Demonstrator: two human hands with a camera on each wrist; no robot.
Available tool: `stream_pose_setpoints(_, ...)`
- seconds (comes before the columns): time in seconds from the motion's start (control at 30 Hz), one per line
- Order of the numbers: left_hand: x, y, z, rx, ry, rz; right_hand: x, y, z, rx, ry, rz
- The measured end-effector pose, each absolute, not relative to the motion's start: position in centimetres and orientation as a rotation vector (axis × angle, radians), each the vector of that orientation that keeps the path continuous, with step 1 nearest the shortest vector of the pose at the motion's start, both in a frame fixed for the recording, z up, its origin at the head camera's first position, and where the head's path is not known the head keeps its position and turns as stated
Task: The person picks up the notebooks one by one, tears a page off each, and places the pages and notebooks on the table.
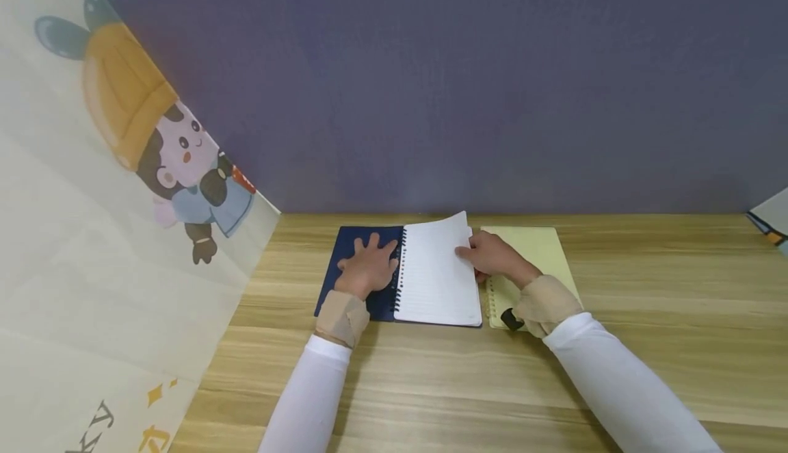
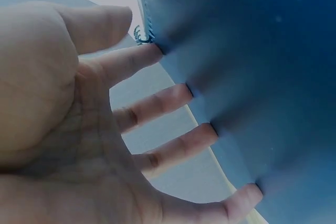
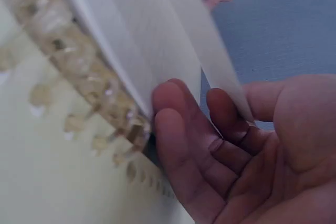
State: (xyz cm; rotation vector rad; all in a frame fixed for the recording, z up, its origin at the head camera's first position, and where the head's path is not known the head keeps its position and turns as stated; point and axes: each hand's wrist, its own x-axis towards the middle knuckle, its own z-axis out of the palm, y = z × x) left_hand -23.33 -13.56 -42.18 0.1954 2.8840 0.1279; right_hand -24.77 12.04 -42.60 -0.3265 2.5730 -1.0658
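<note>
Left hand (image 1: pixel 369 268) spread, right hand (image 1: pixel 492 254) pinching a page (image 1: pixel 434 254)

Fingers extended, the left hand touches its fingertips to a dark blue cover (image 1: pixel 382 308), nine o'clock of the coil (image 1: pixel 400 272). Right thumb and forefinger grasp the page's three-o'clock edge. The unfolded notebook (image 1: pixel 425 299) lies at the head view's six o'clock, a yellow pad (image 1: pixel 543 248) at its three o'clock.

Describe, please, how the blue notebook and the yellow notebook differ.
The blue notebook lies open at white lined pages; the yellow notebook shows one pale yellow face. The blue notebook's coil is dark, the yellow notebook's pale. The right hand pinches a page of the blue notebook, while the right wrist partly hides the yellow notebook. Both are coil-bound and lie on the wooden table.
</note>
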Motion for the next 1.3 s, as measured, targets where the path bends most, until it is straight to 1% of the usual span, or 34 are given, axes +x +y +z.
stream_pose_setpoints(0.23, -23.7, -13.6, -42.3, 0.194, 2.933, 0.125, -25.0, 11.9, -43.4, -0.306, 2.567, -1.059)
stream_pose_setpoints(0.4, -24.0, -13.5, -41.8, 0.155, 2.871, 0.166, -25.1, 11.8, -43.6, -0.378, 2.595, -0.977)
stream_pose_setpoints(0.6, -24.7, -13.0, -41.6, 0.145, 2.775, 0.078, -25.3, 12.0, -44.1, -0.41, 2.596, -0.964)
stream_pose_setpoints(0.8, -25.6, -12.4, -41.7, 0.077, 2.727, 0.05, -25.4, 12.2, -44.6, -0.464, 2.584, -0.968)
stream_pose_setpoints(1.3, -26.1, -12.3, -41.5, 0.033, 2.724, 0.088, -25.8, 12.4, -43.8, -0.545, 2.496, -0.977)
